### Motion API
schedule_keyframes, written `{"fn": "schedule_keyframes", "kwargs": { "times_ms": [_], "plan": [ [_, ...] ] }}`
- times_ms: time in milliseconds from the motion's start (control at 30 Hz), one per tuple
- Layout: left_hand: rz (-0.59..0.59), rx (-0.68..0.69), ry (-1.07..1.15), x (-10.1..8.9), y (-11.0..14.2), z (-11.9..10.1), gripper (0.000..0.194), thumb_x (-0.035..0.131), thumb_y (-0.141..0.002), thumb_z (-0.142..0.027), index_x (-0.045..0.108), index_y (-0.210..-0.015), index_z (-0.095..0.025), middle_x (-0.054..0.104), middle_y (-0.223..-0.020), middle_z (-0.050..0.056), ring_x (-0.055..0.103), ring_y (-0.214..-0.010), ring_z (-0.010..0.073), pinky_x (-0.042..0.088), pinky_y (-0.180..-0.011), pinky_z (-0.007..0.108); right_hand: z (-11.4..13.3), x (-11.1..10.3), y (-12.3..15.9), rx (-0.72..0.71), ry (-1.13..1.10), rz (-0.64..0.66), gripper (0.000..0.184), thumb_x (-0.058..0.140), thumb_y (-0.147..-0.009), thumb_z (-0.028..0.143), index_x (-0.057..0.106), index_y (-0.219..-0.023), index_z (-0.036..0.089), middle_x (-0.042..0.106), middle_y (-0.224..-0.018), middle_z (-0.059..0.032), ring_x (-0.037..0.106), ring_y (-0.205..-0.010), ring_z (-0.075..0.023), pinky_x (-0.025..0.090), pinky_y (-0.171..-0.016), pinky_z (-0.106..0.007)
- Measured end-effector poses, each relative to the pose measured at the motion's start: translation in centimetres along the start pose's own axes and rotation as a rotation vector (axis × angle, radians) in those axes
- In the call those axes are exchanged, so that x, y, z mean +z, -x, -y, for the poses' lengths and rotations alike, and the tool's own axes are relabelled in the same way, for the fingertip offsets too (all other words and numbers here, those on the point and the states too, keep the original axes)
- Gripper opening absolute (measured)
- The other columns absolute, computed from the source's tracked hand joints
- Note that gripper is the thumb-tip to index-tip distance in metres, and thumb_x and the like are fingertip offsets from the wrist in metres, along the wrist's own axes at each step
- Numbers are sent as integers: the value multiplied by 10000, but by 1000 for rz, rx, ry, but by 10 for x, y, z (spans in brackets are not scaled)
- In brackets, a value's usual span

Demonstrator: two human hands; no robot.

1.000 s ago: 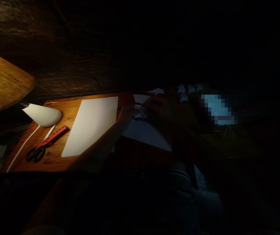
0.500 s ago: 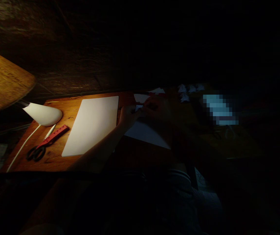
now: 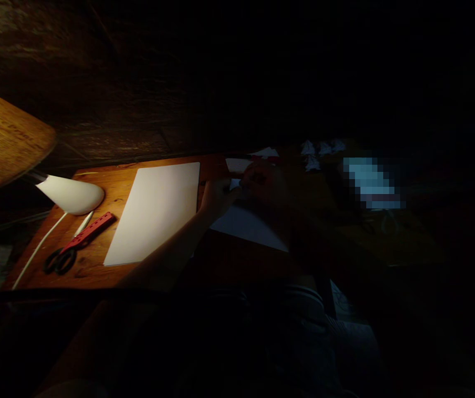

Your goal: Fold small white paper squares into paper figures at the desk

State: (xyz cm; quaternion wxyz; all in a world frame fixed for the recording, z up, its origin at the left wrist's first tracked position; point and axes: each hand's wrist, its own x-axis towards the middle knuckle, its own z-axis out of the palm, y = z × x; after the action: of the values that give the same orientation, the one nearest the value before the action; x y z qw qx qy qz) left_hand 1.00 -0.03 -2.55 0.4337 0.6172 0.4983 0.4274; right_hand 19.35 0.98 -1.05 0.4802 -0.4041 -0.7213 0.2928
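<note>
Between my hands is a small folded piece of white paper (image 3: 235, 182), mostly covered by fingers. My left hand (image 3: 218, 196) is closed on its left side. From the right, my right hand (image 3: 264, 182) pinches it, fingers bent; this hand lies in deep shadow. Below both hands a white sheet of paper (image 3: 248, 228) lies on the wooden table (image 3: 90, 190). Another white paper piece (image 3: 237, 165) lies just behind the fingers. The exact folds of the held paper cannot be made out.
On the left stand a lamp with a white base (image 3: 73, 194) and brown shade (image 3: 9, 141). Black-handled scissors (image 3: 66, 260) lie by a red perforated strip (image 3: 94, 229). A stack of white paper (image 3: 158, 210) is beside my left arm. Several folded paper shapes (image 3: 312, 161) sit back right, near a pixelated bright screen (image 3: 372, 182).
One second ago the folded paper showed wide between my hands. My fingers have since closed over it, the right hand moving in from the right, and only a small patch shows.
</note>
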Motion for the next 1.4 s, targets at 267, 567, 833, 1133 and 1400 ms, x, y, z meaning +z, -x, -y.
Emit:
{"fn": "schedule_keyframes", "kwargs": {
  "times_ms": [267, 567, 833, 1133, 1400],
  "plan": [
    [29, 5, 31, -1, 1, -8, 253, 781, -698, -279, 613, -544, -168, 492, -529, -52, 401, -530, 76, 269, -521, 216, 1, -7, 0, -60, 212, 120, 84, 704, -887, 241, 730, -818, 202, 724, -883, -37, 617, -740, -168, 412, -679, -302],
    [68, -42, 123, -2, 1, -6, 318, 861, -711, -307, 628, -551, -161, 546, -550, -27, 483, -532, 86, 351, -497, 221, 3, -15, -5, -174, 195, 218, 140, 647, -934, 258, 720, -827, 205, 702, -923, -42, 616, -821, -186, 414, -731, -313],
    [115, -87, 232, -3, 1, -8, 344, 934, -638, -375, 698, -606, -128, 608, -553, 0, 522, -499, 82, 401, -466, 224, 4, -22, -5, -56, 120, 258, 181, 735, -897, 345, 685, -809, 195, 681, -815, -25, 567, -718, -158, 401, -667, -294],
    [131, -75, 252, -3, 2, -6, 364, 928, -621, -430, 714, -618, -137, 660, -562, 12, 553, -467, 80, 395, -442, 201, 2, -24, -6, 66, -168, 311, 327, 738, -860, 494, 721, -785, 176, 718, -776, -40, 619, -713, -148, 474, -665, -272],
    [128, -89, 268, -5, 0, -1, 376, 919, -615, -382, 636, -522, -152, 591, -483, -13, 532, -438, 77, 387, -434, 201, -5, -17, -6, 45, -162, 328, 298, 715, -872, 455, 714, -764, 177, 723, -796, -42, 617, -740, -152, 482, -713, -280]
  ]
}}
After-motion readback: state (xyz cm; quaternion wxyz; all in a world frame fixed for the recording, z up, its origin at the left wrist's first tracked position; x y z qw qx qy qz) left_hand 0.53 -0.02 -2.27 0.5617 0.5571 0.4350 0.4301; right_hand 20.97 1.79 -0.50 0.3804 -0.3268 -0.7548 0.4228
